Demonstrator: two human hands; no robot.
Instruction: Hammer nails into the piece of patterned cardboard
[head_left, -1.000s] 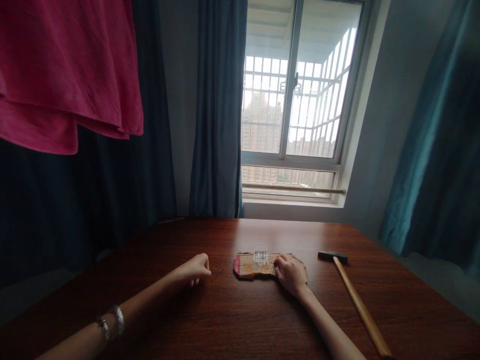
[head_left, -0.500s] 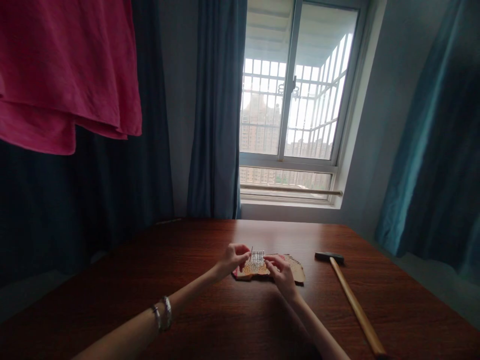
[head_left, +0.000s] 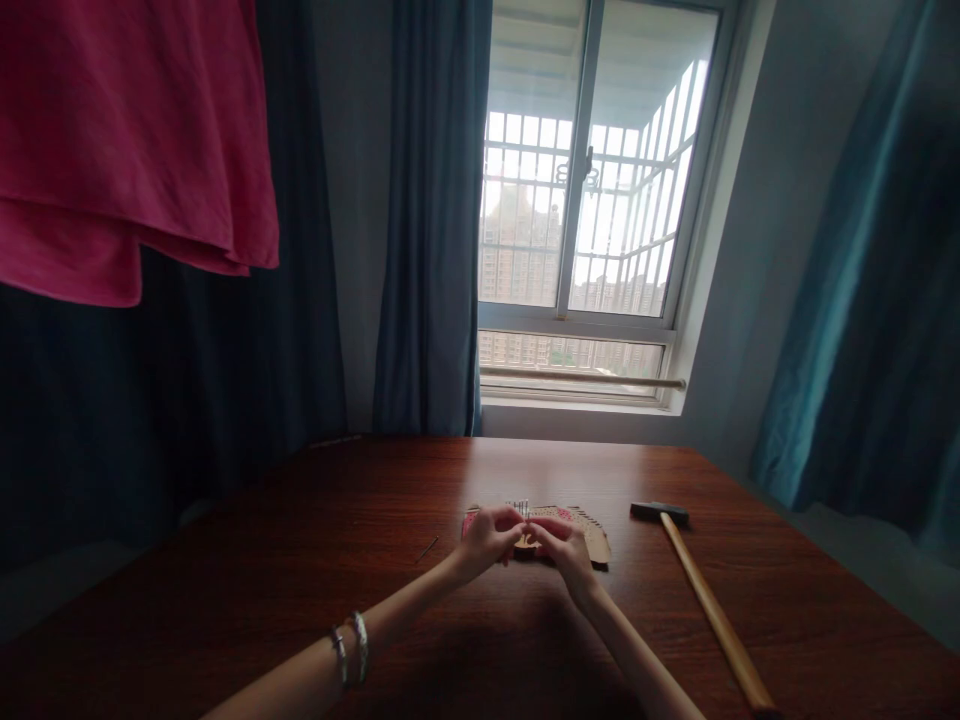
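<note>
My left hand (head_left: pixel 487 541) and my right hand (head_left: pixel 565 543) meet over a flat, patterned wooden board (head_left: pixel 596 545) on the table. Both are closed, thumb and fingertips pinched around a thin upright nail (head_left: pixel 526 512) where they come together. Several more thin metal nails (head_left: pixel 514 507) stand in a row just behind the left fingertips. Red and tan patches show on the board, with dark marks along its right edge. My fingers cover its middle, so the nail's lower end is hard to make out.
On the brown wooden table (head_left: pixel 360 600), a hammer (head_left: pixel 705 590) lies to the right, its dark head away from me. One loose nail (head_left: pixel 427 549) lies left of the board. A pink cloth (head_left: pixel 150 150) hangs at upper left. Behind the table are curtains (head_left: pixel 427 220) and a barred window.
My left hand has moved right and slightly nearer, and now meets my right hand at the fingertips. The loose nail on the left is now visible beside my arm.
</note>
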